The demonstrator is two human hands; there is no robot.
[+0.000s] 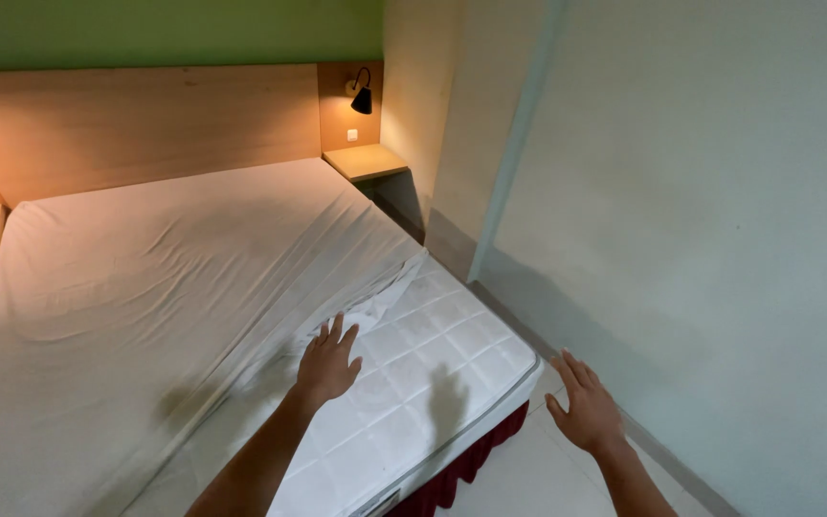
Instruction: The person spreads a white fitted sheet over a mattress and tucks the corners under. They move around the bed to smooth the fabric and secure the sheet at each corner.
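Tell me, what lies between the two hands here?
In the head view, the bare quilted mattress corner and its grey edge lie between the left hand, which is at the loose white sheet, and the right hand, open over the floor.

Wall [720,239] crowds mattress [413,383] corner; narrow floor [528,469] gap

Both forearms are bare, with no sleeves in view. The left hand [325,364] and right hand [586,414] wear no gloves, rings, watch or wristbands.

Green wall [145,29], wooden headboard [145,120], lit black lamp [363,96], bedside shelf [366,160], tiled floor [519,479].
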